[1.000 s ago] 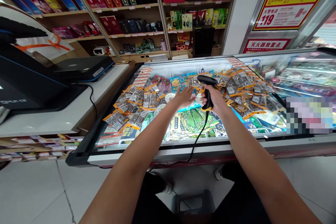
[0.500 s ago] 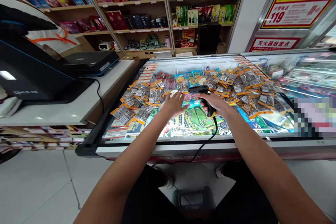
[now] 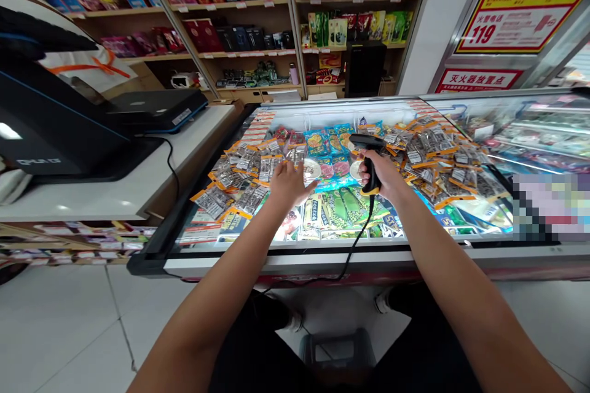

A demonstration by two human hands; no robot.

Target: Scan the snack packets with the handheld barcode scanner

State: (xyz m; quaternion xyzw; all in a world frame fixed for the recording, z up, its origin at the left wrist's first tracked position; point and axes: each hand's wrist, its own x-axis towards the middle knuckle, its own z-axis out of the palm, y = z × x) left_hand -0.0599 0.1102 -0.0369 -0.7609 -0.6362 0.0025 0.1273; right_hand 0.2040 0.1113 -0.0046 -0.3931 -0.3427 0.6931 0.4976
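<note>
My left hand (image 3: 288,183) lies low over the glass lid of a chest freezer, fingers stretched forward and thumb spread to the side. Its fingertips meet the near edge of a small clear snack packet (image 3: 295,151) with an orange edge. Wrapped around the grip of a black and yellow barcode scanner (image 3: 367,142) is my right hand (image 3: 380,173). The scanner head points left over the glass. Similar packets lie in a left pile (image 3: 244,163) and a larger right pile (image 3: 426,144). Frozen goods in green bags (image 3: 348,207) show through the lid between them.
The scanner's black cable (image 3: 354,242) droops over the freezer's front rim (image 3: 313,260). A checkout machine (image 3: 50,110) and a flat black device (image 3: 159,107) stand on the left counter (image 3: 106,190). Stocked shelves (image 3: 239,0) line the back; a grey stool (image 3: 338,347) is below me.
My left hand has moved left, and the packet at its fingertips has slid left with it over the glass. The scanner in my right hand has risen slightly and moved right.
</note>
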